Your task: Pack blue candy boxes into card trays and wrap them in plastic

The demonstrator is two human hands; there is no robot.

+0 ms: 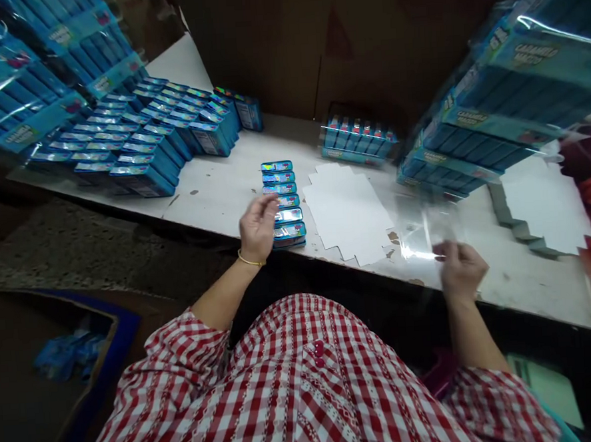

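In the head view my left hand [259, 230], fingers curled together, is at the near left side of a column of small blue packs [289, 231]. It covers part of them, and whether its fingertips grip anything is hidden. My right hand [461, 271] is closed on a transparent plastic bag [416, 233], blurred and shiny, held over the table edge. Between the hands lies a stack of white die-cut cardboard sheets [347, 211] with stepped edges, touched by neither hand.
Many blue packs [142, 167] stand in rows at the left, beside stacked wrapped trays [60, 55]. A wrapped tray [358, 140] sits at the back. More wrapped trays [489, 119] pile up at the right, near another cardboard stack [544, 199]. The white table [209, 206] has chipped paint.
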